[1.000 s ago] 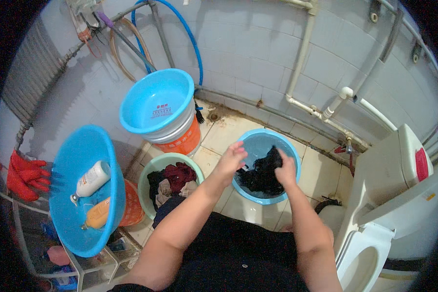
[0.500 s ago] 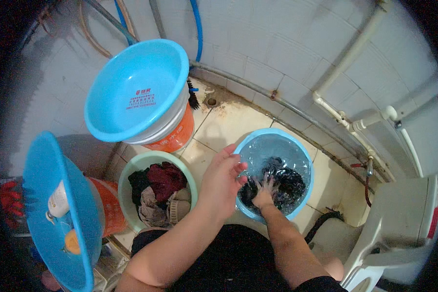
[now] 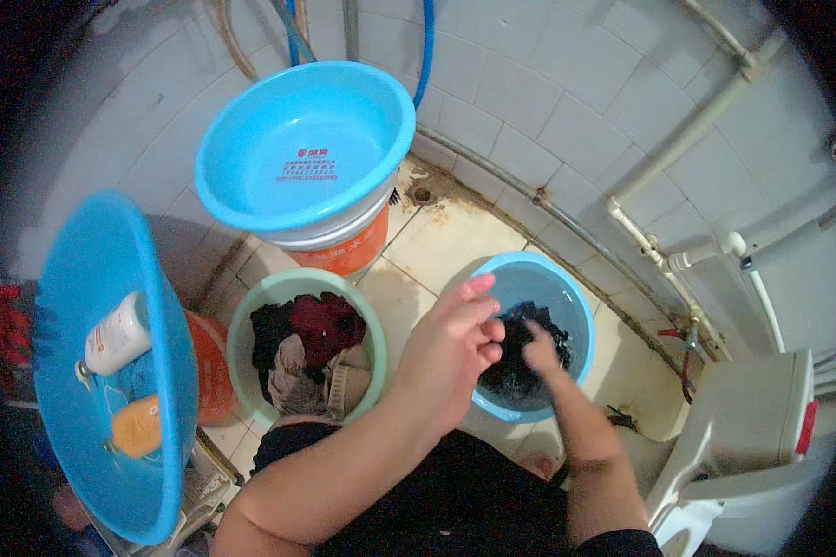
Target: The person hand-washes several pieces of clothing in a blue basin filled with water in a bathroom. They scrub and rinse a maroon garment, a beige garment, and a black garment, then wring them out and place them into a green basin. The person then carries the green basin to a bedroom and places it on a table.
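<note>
A light-blue basin (image 3: 586, 320) of water stands on the floor, with dark wet cloth (image 3: 509, 360) bunched in it. My right hand (image 3: 541, 353) is down over the cloth inside this basin. Motion smears its fingers, so any grip on the cloth is unclear. My left hand (image 3: 455, 336) is raised in front of the basin's left side, fingers apart and loosely bent, holding nothing visible. To its left is a pale green basin (image 3: 379, 345) containing a maroon garment (image 3: 333, 327), a black garment (image 3: 271, 336) and a beige garment (image 3: 347, 379).
Behind the green basin, a wide blue basin (image 3: 306, 200) tops an orange-and-white bucket (image 3: 348, 252). At left, another blue basin (image 3: 93, 241) holds a white bottle (image 3: 121, 336) and an orange bottle (image 3: 137, 427). A white toilet (image 3: 748, 399) and wall pipes (image 3: 697, 111) are on the right.
My right hand has lifted somewhat from the water and is now blurred; the splashing has lessened. My left hand stays raised. The whole view has shifted slightly.
</note>
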### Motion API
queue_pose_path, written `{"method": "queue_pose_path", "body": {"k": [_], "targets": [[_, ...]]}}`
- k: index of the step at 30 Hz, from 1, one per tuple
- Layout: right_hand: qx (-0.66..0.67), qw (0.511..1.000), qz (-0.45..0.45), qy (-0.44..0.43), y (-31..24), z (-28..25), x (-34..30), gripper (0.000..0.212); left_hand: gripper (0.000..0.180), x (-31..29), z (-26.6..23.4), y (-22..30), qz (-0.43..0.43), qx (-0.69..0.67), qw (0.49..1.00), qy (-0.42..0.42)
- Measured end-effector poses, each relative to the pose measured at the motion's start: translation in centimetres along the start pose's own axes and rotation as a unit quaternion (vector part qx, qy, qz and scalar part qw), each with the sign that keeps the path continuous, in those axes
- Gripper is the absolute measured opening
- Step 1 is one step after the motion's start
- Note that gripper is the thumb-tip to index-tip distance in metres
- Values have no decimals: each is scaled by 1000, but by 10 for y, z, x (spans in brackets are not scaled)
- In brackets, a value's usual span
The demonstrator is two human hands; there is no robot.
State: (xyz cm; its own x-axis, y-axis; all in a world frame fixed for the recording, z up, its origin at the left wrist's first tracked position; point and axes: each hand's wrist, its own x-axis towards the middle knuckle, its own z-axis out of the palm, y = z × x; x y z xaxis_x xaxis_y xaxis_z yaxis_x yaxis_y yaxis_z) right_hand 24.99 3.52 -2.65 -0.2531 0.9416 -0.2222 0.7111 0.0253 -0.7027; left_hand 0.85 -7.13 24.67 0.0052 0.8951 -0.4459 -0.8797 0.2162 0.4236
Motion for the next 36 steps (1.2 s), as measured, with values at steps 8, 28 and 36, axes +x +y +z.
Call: {"method": "queue_pose_path", "body": {"k": [8, 28, 36], "targets": [[140, 947, -123, 261, -112, -226, -60, 28, 37, -20, 8, -2, 24, -43, 996, -70], [-370, 922, 10, 110, -150, -161, -49, 62, 46, -3, 10, 2, 33, -34, 999, -24], [-278, 956, 57, -75, -23, 4, -25, 102, 37, 16, 0, -2, 32, -7, 998, 49]]}}
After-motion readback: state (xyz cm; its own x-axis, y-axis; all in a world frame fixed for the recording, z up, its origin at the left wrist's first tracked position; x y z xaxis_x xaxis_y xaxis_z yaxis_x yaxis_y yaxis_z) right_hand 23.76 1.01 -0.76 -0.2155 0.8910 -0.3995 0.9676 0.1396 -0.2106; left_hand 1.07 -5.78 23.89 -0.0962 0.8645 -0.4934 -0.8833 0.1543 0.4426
